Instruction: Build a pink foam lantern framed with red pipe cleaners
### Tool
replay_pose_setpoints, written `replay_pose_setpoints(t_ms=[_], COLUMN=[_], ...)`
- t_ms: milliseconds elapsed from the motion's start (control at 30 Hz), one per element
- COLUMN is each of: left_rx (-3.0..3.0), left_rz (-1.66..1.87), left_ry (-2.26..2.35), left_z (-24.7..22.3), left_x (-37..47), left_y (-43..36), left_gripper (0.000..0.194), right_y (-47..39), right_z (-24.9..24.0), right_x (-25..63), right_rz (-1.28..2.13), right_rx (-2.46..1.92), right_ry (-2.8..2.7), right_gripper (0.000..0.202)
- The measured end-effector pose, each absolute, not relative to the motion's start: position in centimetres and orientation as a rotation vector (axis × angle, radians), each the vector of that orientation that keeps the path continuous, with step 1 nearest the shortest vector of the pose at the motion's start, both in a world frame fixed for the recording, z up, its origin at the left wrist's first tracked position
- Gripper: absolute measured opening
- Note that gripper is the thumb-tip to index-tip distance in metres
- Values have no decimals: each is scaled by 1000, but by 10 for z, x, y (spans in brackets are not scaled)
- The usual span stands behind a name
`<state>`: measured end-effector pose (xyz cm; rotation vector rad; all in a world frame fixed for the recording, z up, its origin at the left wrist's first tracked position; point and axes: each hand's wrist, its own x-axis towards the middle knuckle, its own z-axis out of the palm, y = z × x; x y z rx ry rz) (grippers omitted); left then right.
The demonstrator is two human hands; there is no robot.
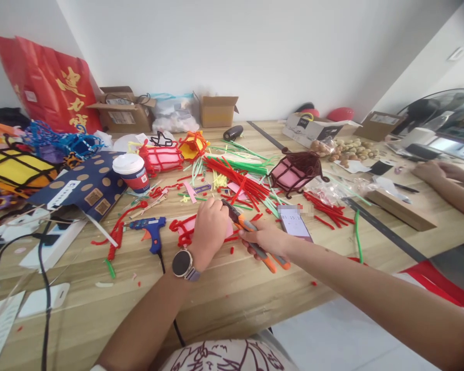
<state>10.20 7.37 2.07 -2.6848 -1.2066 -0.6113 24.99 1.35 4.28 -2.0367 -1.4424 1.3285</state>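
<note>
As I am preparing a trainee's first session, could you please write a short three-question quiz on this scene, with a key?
1. What tool does the right hand hold?
2. True or false: the blue glue gun lies on the table, untouched by either hand.
3. What colour is the lid of the paper cup? A) red B) white C) green

Key: 1. Pliers with orange-and-grey handles; 2. True; 3. B
</note>
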Motion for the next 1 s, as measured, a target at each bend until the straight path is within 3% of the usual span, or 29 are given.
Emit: replay_pose_setpoints(t_ms=[167, 467, 1000], left_rx=[-2631, -2651, -2648], left_rz=[-653, -663, -596], left_ry=[-1326, -1295, -1476], left_z=[21, 20, 42], left_x=[102, 93, 92], left_y=[78, 78, 72], left_gripper=[28, 28, 25], right_y=[23, 13, 7], right_z=[38, 41, 53], right_x=[253, 246, 244], right_rz=[1052, 1626, 1546], right_rx=[-2030, -1691, -1814], right_ry=[-1460, -1249, -1146], right_gripper=[22, 31, 16])
